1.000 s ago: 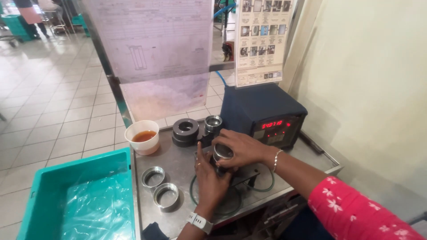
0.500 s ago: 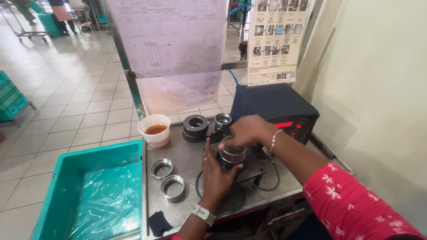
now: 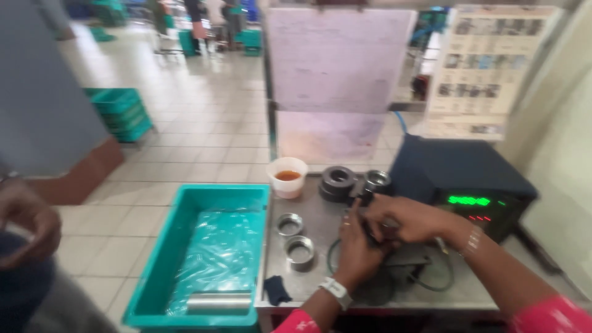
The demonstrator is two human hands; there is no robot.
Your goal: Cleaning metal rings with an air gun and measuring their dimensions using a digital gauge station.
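Observation:
My left hand (image 3: 353, 248) and my right hand (image 3: 404, 219) are pressed together over the steel table (image 3: 320, 290). They close around a small metal ring part that is almost wholly hidden between the fingers. My left wrist carries a white watch (image 3: 336, 290) and my right wrist a bracelet (image 3: 472, 240). Two loose metal rings (image 3: 289, 223) (image 3: 300, 250) lie just left of my hands. Behind the hands are a stack of black rings (image 3: 337, 181) and a shiny ring (image 3: 377, 179).
A white cup of orange-brown liquid (image 3: 288, 176) stands at the table's back left. A dark box with a green display (image 3: 467, 177) sits at the right, with a black cable (image 3: 431, 285) in front. A teal crate (image 3: 161, 259) adjoins the table's left. Another person's hand (image 3: 28, 223) is far left.
My hands have come down and closed together, hiding the metal ring that showed between them. The view has swung left, bringing in another person's hand and more floor.

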